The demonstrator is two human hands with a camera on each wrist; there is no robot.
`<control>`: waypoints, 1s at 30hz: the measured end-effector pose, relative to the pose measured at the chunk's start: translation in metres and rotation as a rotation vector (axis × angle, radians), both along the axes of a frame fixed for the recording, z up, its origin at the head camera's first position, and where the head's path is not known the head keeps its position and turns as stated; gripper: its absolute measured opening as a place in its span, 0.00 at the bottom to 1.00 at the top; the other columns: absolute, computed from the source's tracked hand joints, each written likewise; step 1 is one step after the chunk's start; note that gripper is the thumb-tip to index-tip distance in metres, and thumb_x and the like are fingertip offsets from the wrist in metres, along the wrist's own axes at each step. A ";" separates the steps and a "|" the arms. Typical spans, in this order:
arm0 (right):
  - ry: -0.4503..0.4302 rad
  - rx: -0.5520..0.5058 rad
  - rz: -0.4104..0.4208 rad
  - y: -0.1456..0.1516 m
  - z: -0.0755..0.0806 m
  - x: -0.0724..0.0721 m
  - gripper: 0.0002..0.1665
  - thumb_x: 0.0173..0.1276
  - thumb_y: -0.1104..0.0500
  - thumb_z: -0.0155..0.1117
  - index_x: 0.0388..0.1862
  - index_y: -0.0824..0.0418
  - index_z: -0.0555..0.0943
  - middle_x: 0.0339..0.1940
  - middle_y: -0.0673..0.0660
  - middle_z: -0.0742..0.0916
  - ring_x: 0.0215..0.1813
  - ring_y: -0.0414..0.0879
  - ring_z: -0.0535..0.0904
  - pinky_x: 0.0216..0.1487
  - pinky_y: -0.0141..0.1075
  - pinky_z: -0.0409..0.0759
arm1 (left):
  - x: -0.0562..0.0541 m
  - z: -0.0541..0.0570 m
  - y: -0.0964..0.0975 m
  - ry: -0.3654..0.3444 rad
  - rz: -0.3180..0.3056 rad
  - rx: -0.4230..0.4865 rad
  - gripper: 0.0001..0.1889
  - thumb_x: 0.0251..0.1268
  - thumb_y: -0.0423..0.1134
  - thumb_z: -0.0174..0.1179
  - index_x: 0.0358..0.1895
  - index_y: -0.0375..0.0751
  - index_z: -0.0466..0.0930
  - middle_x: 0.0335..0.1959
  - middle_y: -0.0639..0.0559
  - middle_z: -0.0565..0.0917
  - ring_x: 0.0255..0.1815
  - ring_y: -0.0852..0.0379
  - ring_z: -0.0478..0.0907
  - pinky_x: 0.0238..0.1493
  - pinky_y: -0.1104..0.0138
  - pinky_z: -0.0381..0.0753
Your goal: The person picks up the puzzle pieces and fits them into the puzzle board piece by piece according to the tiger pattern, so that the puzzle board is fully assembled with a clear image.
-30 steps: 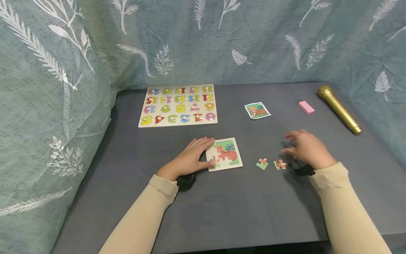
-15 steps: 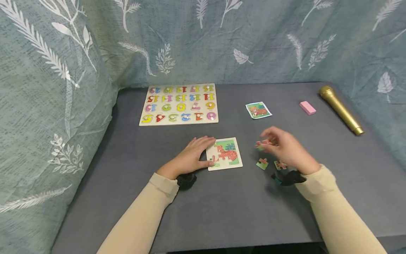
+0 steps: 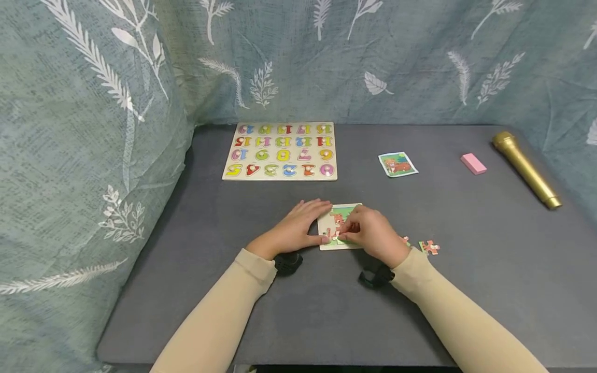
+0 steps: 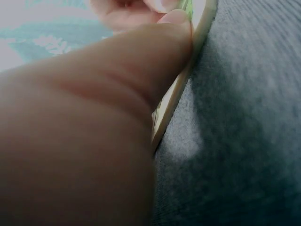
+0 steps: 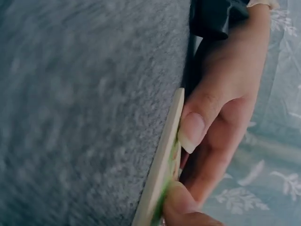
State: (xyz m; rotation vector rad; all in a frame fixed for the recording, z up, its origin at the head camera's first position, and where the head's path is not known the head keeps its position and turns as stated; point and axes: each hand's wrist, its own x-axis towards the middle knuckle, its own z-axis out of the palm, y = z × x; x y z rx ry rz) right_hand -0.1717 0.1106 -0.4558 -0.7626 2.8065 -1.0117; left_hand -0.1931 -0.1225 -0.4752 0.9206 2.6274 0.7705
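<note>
A small wooden puzzle board (image 3: 323,224) with a red-orange animal on green lies on the grey table. My left hand (image 3: 297,227) rests on its left side, fingers extended, the thumb on the lower left corner. Over the middle of the board, my right hand (image 3: 375,235) pinches a puzzle piece (image 4: 189,8) between thumb and curled fingers. Most of that piece is hidden by the fingers; a green part shows in the left wrist view. Right of the board lie two loose puzzle pieces, one piece (image 3: 429,247) in plain sight and another piece (image 3: 406,240) partly behind the right wrist.
At the back left lies a number puzzle board (image 3: 280,176) with coloured numerals. A picture card (image 3: 398,165), a pink block (image 3: 473,163) and a gold microphone-shaped cylinder (image 3: 527,168) lie towards the back right. A leaf-patterned curtain (image 3: 410,46) borders the table.
My right hand has picked up a puzzle piece at the right and carried it left to the board. The left hand stays on the board. The head view has turned slightly left.
</note>
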 end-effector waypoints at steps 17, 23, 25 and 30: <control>0.445 0.431 0.099 0.005 0.006 0.049 0.21 0.61 0.54 0.84 0.53 0.56 0.91 0.45 0.53 0.85 0.49 0.53 0.78 0.45 0.47 0.79 | -0.001 0.004 0.002 0.004 0.004 -0.011 0.43 0.73 0.50 0.69 0.83 0.38 0.59 0.82 0.43 0.61 0.85 0.45 0.49 0.84 0.51 0.37; 0.435 0.449 0.133 0.010 0.002 0.053 0.28 0.62 0.50 0.83 0.59 0.59 0.87 0.56 0.59 0.84 0.60 0.57 0.79 0.52 0.52 0.82 | 0.000 0.003 0.001 0.000 -0.026 -0.009 0.40 0.74 0.51 0.67 0.83 0.44 0.62 0.84 0.44 0.59 0.86 0.45 0.47 0.84 0.48 0.36; 0.404 0.440 0.121 0.010 0.001 0.054 0.30 0.64 0.49 0.82 0.61 0.60 0.86 0.61 0.59 0.84 0.63 0.58 0.78 0.56 0.54 0.82 | 0.001 0.003 0.000 0.013 -0.052 -0.019 0.35 0.76 0.51 0.65 0.82 0.50 0.65 0.84 0.44 0.57 0.86 0.44 0.47 0.83 0.46 0.35; 0.415 0.485 0.093 0.007 0.001 0.057 0.31 0.65 0.49 0.81 0.63 0.60 0.85 0.62 0.59 0.85 0.66 0.58 0.78 0.62 0.54 0.79 | 0.003 0.004 -0.002 0.052 -0.097 -0.048 0.27 0.80 0.51 0.60 0.78 0.59 0.72 0.85 0.43 0.55 0.86 0.42 0.45 0.83 0.44 0.35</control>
